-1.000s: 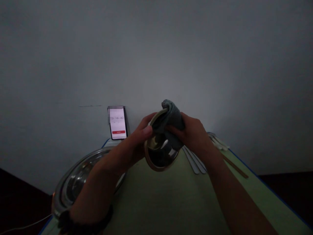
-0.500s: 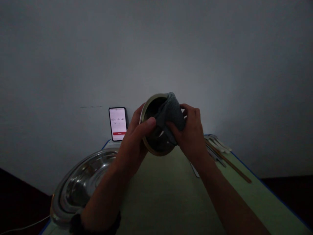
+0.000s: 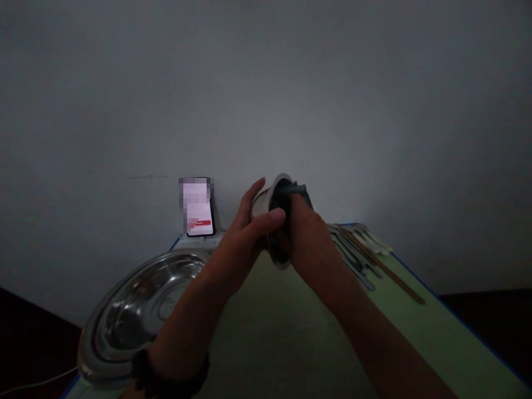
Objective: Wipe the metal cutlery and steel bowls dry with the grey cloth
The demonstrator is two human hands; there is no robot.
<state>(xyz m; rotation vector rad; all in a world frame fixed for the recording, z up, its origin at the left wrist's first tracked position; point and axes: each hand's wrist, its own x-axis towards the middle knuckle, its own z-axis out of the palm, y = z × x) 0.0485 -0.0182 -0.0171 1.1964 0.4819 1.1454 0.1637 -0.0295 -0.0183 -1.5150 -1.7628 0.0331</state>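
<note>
A bowl [image 3: 261, 205] with a pale outside and a dark inside is held tipped on its side above the table, its mouth turned to the right. My left hand [image 3: 253, 227] grips it from the left, the thumb over the rim and fingers behind the outer wall. A grey-blue cloth [image 3: 300, 191] is bunched at the bowl's mouth, part of it sticking out past the rim. Holding the cloth, my right hand [image 3: 305, 227] reaches into the bowl, so its fingertips are hidden.
At left stands a wide shiny metal basin [image 3: 141, 305]. A phone [image 3: 198, 208] with a lit screen leans on the wall behind the table [image 3: 291, 343]. Metal cutlery [image 3: 353, 257], wooden chopsticks [image 3: 386, 269] and white-ended spoons [image 3: 374, 243] lie along the right side.
The bowl has turned from facing me to facing right, showing its pale outer side. My right hand has pushed the cloth deeper into it, and less cloth shows.
</note>
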